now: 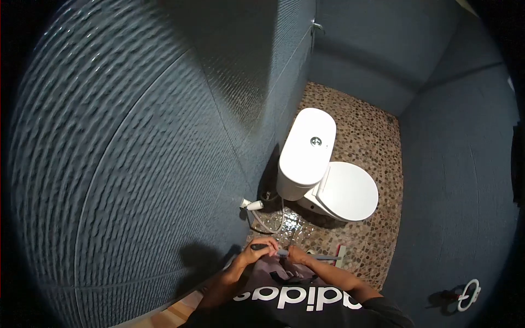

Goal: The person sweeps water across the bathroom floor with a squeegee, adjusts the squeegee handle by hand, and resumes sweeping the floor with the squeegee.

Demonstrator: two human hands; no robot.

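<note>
Near the bottom centre, my left hand (263, 247) is closed around the black grip of a long-handled floor brush (326, 257). A little further along its grey pole, my right hand (297, 255) is also wrapped round it. The pole points to the right, low over the pebbled floor (363, 136). At its far end is a narrow pale head with red along it; its bristles cannot be made out. Beyond my hands stands a white toilet (353, 191) with its lid down and its cistern (309, 145) by the left wall.
A white bidet sprayer (254, 205) hangs on the left wall, its hose (273, 232) looping down to shiny wet floor. Textured grey walls (153, 164) enclose the narrow room. A white ring-shaped fixture (468, 295) is at the lower right, and a metal tap (318, 25) at the far end.
</note>
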